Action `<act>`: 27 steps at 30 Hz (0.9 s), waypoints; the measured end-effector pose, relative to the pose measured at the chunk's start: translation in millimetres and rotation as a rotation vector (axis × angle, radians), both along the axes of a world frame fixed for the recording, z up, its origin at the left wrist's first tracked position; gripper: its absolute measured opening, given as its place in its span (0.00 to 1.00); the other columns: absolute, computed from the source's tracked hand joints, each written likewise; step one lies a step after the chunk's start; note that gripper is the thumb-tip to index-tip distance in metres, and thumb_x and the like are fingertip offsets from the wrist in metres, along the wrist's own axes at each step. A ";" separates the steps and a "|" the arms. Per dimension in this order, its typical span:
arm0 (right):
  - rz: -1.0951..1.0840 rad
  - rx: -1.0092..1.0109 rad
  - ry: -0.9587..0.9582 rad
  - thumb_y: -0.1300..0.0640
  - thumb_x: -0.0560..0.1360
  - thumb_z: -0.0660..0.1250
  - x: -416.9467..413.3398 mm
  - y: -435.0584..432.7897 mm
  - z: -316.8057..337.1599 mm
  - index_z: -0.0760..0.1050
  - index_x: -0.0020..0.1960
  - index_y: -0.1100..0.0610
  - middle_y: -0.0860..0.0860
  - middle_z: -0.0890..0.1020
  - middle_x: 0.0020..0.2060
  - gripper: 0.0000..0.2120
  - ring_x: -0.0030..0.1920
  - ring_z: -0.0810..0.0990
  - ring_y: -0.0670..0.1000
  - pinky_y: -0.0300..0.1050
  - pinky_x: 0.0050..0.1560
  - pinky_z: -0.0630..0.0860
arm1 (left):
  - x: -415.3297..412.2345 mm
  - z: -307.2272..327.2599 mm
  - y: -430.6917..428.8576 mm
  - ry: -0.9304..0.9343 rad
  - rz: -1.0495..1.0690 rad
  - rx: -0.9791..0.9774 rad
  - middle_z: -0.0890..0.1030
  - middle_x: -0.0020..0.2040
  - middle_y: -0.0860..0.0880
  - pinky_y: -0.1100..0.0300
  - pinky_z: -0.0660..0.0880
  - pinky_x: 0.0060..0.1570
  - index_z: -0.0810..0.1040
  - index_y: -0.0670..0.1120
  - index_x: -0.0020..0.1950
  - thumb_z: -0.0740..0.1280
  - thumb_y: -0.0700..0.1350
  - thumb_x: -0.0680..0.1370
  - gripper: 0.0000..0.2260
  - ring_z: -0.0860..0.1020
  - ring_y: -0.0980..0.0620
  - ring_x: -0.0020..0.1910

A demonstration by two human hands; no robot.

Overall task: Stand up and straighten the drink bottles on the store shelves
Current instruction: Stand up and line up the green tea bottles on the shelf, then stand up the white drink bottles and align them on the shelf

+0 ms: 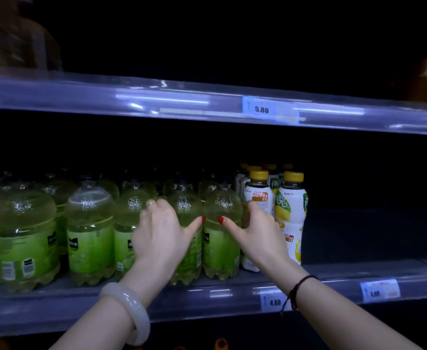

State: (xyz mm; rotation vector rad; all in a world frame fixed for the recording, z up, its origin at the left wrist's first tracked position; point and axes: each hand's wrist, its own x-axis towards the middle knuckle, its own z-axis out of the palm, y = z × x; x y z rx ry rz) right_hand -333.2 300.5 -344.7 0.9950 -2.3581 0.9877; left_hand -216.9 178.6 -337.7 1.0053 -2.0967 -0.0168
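Green-labelled bottles (pixel 25 238) stood upright in rows across the left and centre of the frame, on the middle shelf (pixel 207 294). The left hand (pixel 162 233) was wrapped around one front-row green bottle (pixel 186 248) — thumb across its face, fingers behind. Just right, the right hand (pixel 255 236) gripped the neighbouring green bottle (pixel 221 246) the same way. Beside it stood white yellow-capped bottles (pixel 292 210) — upright, at centre right.
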 end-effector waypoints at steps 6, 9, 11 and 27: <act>0.347 -0.227 0.052 0.41 0.72 0.65 5.6 20.8 21.4 0.73 0.60 0.49 0.41 0.78 0.48 0.20 0.47 0.78 0.43 0.47 0.48 0.78 | 4.9 23.8 2.8 0.301 -0.452 -0.325 0.75 0.49 0.48 0.62 0.74 0.36 0.70 0.44 0.56 0.68 0.62 0.68 0.26 0.75 0.50 0.47; 0.468 -0.308 0.075 0.45 0.72 0.66 11.0 36.3 59.6 0.76 0.59 0.51 0.44 0.80 0.49 0.18 0.48 0.80 0.45 0.46 0.48 0.78 | 9.3 60.8 7.5 0.367 -0.745 -0.344 0.74 0.50 0.54 0.76 0.67 0.46 0.71 0.46 0.56 0.68 0.56 0.70 0.21 0.69 0.62 0.44; 0.493 -0.380 0.055 0.48 0.72 0.68 15.9 45.2 98.7 0.77 0.58 0.52 0.45 0.81 0.47 0.16 0.46 0.81 0.46 0.46 0.46 0.78 | 11.5 94.1 11.7 0.350 -0.855 -0.322 0.73 0.52 0.57 0.79 0.65 0.48 0.72 0.47 0.58 0.69 0.55 0.70 0.21 0.67 0.66 0.44; 0.390 -0.431 -0.013 0.47 0.67 0.70 30.8 94.0 468.9 0.73 0.55 0.43 0.42 0.80 0.46 0.17 0.42 0.81 0.49 0.41 0.42 0.78 | 24.0 457.1 44.8 0.382 -0.996 0.062 0.76 0.51 0.61 0.60 0.75 0.37 0.69 0.64 0.57 0.73 0.62 0.61 0.26 0.77 0.54 0.47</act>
